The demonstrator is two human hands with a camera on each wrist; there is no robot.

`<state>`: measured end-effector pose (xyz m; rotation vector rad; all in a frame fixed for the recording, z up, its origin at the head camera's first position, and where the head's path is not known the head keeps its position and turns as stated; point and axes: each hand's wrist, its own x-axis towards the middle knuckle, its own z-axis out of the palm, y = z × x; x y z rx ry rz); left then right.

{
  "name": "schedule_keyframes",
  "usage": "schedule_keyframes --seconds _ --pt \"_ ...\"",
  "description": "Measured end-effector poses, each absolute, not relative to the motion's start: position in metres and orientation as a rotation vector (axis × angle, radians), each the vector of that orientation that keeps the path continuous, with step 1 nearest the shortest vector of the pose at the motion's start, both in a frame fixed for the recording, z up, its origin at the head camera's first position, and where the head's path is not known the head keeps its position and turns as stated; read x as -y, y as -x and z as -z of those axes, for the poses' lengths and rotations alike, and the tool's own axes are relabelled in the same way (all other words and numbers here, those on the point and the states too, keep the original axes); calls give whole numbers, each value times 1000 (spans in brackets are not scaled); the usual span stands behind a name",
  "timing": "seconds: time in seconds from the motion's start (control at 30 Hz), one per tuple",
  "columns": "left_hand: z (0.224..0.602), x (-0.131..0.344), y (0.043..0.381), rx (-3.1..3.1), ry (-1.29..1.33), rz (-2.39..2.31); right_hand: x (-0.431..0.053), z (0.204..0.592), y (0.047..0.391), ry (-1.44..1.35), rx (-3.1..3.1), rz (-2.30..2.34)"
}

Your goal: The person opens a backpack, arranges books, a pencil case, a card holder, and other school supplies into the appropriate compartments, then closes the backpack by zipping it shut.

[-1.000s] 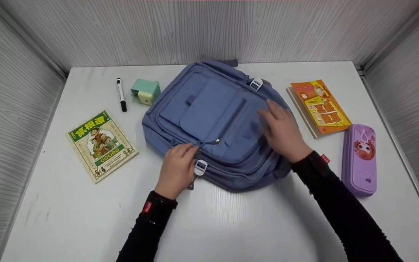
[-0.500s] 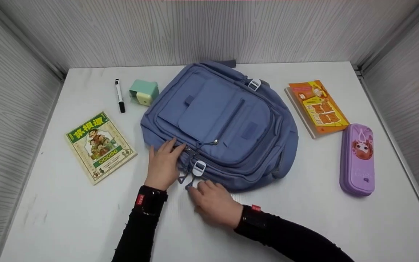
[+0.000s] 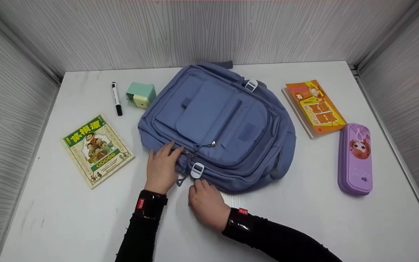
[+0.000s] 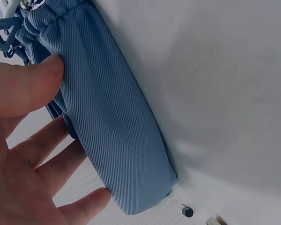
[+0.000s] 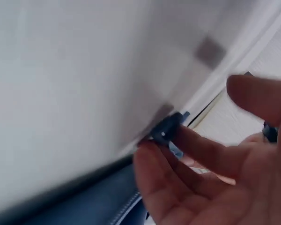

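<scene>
A blue backpack [image 3: 209, 116] lies front up on the white table, slanted, with a white buckle [image 3: 197, 170] at its near edge. My left hand [image 3: 162, 171] rests on its near-left edge, fingers spread; in the left wrist view, the thumb and fingers touch the ribbed blue side [image 4: 107, 117]. A triangular zipper pull [image 3: 181, 181] hangs beside that hand. My right hand [image 3: 207, 204] is curled at the near edge, just below the buckle. In the right wrist view, its fingers hold a small dark blue zipper pull [image 5: 166, 127], with the thumb apart from it.
Left of the backpack lie a green-and-cream book [image 3: 98, 151], a black-and-white marker [image 3: 116, 99] and a green-and-yellow pencil sharpener-like object [image 3: 141, 95]. To the right are an orange book [image 3: 315, 107] and a purple pencil case [image 3: 355, 160]. Grey panels [image 3: 202, 32] border the table.
My right hand has come from the backpack's right side down to its near edge and taken hold of a zipper pull. My left hand has shifted left and spread its fingers on the bag.
</scene>
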<state>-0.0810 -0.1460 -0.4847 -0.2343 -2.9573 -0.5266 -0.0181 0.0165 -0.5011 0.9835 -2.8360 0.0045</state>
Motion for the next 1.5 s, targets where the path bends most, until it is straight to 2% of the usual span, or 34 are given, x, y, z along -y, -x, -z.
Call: schedule_keyframes --seconds 0.17,0.43,0.63,1.13,1.5 --pt "486 145 81 2948 245 535 -15 500 21 -848 2831 -70" --pt "488 146 82 2929 238 485 -31 488 29 -823 2860 -310" --pt "489 147 83 2927 236 487 -55 474 30 -794 2909 -523" --pt "489 146 83 2909 238 487 -118 457 16 -776 2928 -701" --pt "489 145 84 2932 199 537 -161 444 15 -586 2972 -768"
